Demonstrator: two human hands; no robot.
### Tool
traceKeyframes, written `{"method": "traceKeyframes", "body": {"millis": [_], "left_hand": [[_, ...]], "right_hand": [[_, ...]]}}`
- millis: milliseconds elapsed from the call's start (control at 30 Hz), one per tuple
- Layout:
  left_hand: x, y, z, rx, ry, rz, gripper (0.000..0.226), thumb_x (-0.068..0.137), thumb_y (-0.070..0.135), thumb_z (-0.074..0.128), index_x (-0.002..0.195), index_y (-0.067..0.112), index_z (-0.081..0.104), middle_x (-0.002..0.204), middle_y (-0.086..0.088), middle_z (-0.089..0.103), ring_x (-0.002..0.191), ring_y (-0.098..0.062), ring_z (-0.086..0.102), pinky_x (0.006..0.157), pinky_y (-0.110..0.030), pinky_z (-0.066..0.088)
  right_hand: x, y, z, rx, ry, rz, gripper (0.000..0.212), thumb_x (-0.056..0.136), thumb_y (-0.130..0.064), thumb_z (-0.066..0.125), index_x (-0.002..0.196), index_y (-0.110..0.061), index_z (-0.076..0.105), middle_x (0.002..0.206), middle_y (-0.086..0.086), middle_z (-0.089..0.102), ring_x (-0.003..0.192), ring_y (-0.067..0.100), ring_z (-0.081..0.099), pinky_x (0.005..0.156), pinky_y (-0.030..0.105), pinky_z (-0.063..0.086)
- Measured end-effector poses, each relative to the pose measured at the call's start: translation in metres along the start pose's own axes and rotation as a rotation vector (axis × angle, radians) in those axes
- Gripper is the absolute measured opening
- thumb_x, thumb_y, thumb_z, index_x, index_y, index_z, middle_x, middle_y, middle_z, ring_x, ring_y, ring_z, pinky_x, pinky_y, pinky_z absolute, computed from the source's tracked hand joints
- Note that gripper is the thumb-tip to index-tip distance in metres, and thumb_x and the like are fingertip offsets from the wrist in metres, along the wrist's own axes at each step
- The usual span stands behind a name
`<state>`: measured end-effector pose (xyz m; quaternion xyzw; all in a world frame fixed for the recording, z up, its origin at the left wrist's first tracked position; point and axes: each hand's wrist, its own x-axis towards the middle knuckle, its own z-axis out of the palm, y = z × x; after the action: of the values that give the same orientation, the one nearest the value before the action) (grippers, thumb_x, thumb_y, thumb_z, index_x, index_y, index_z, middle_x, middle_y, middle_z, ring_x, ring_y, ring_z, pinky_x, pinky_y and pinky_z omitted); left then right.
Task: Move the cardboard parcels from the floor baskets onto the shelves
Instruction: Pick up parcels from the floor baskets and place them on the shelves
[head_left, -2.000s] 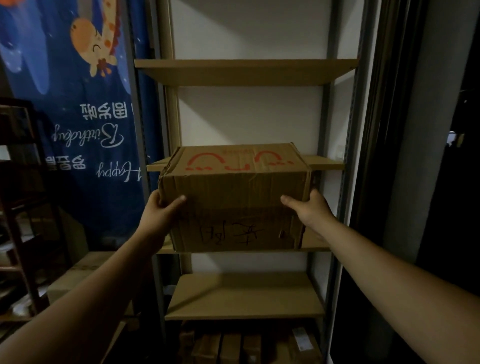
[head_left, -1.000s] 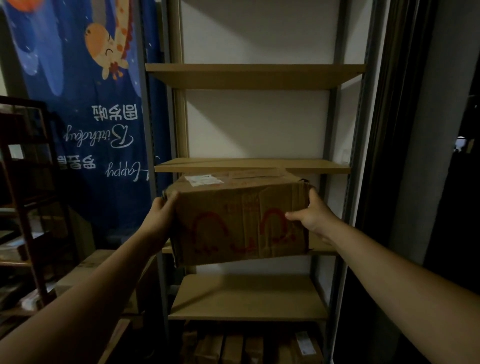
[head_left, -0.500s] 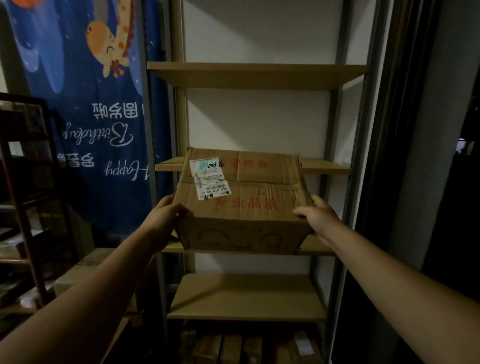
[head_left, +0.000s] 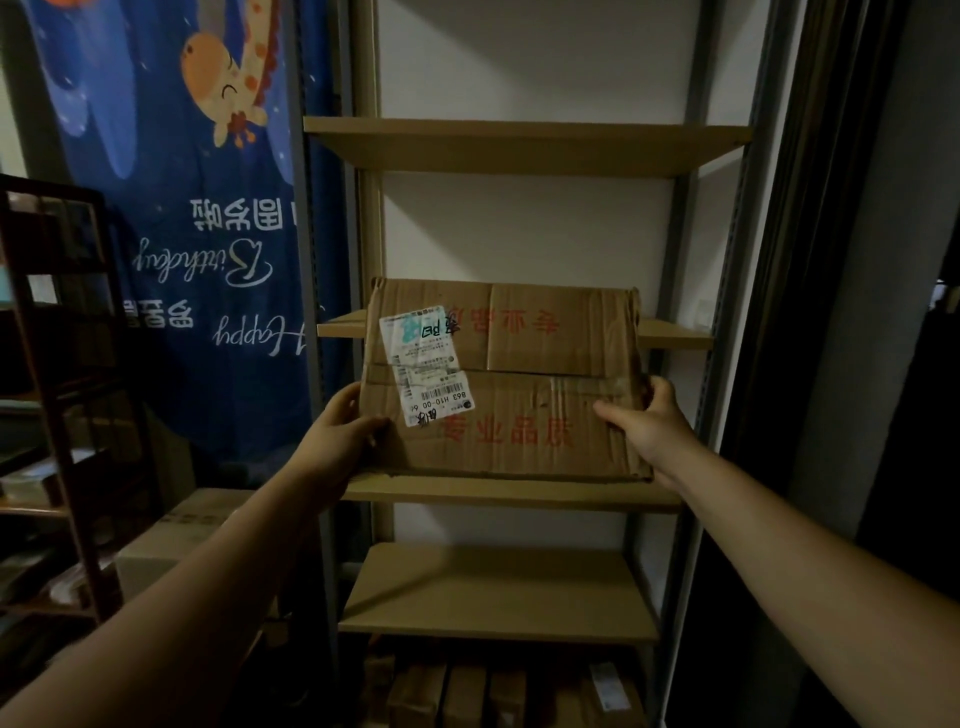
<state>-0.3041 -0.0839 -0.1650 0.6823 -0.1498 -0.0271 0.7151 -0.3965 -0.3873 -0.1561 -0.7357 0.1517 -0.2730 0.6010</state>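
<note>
Gripping the creased cardboard parcel by its two ends, the left hand and right hand curl their thumbs over its red-printed face. Its lower edge is at the front edge of a smooth wooden shelf. A wrinkled white label covers its upper left.

Holding a cardboard box by its sides, left hand and right hand with thumbs on the front. Lower edge at the front lip of a shelf. On its face, a white label and red print. To the left, a blue banner; below, more boxes.
</note>
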Motion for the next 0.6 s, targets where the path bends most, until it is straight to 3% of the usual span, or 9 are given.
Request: {"method": "traceKeyframes", "body": {"millis": [67, 167, 300, 600], "left_hand": [[-0.003, 0.002, 0.002, -0.034, 0.007, 0.022, 0.044, 0.096, 0.006, 0.046, 0.133, 0.028, 0.038, 0.108, 0.003, 0.053, 0.097, -0.023, 0.058, 0.073, -0.037, 0.053], [-0.005, 0.007, 0.003, -0.062, 0.035, 0.055, 0.036, 0.099, 0.012, 0.042, 0.13, 0.029, 0.039, 0.111, -0.001, 0.054, 0.101, -0.024, 0.058, 0.08, -0.04, 0.053], [-0.011, 0.015, 0.001, -0.083, 0.047, 0.093, 0.031, 0.101, 0.016, 0.038, 0.127, 0.031, 0.04, 0.111, 0.0, 0.055, 0.103, -0.021, 0.058, 0.081, -0.038, 0.052], [-0.033, 0.024, -0.008, -0.175, 0.073, 0.145, 0.031, 0.102, 0.017, 0.035, 0.127, 0.034, 0.042, 0.108, 0.001, 0.055, 0.095, -0.02, 0.06, 0.069, -0.035, 0.05]], "right_hand": [[-0.001, -0.001, 0.001, 0.013, -0.019, -0.045, 0.07, 0.09, -0.021, 0.069, 0.147, -0.023, 0.029, 0.129, 0.005, 0.056, 0.114, 0.025, 0.057, 0.089, 0.041, 0.051], [-0.005, -0.006, 0.001, 0.042, -0.037, -0.092, 0.056, 0.092, -0.017, 0.066, 0.14, -0.025, 0.04, 0.124, 0.005, 0.061, 0.111, 0.023, 0.059, 0.092, 0.044, 0.052], [-0.012, -0.014, -0.001, 0.052, -0.035, -0.141, 0.055, 0.092, -0.018, 0.065, 0.14, -0.028, 0.041, 0.122, 0.001, 0.061, 0.112, 0.023, 0.059, 0.096, 0.05, 0.05], [-0.035, -0.03, -0.008, 0.064, -0.029, -0.238, 0.053, 0.092, -0.02, 0.065, 0.139, -0.028, 0.043, 0.117, -0.007, 0.062, 0.106, 0.012, 0.061, 0.089, 0.041, 0.054]]}}
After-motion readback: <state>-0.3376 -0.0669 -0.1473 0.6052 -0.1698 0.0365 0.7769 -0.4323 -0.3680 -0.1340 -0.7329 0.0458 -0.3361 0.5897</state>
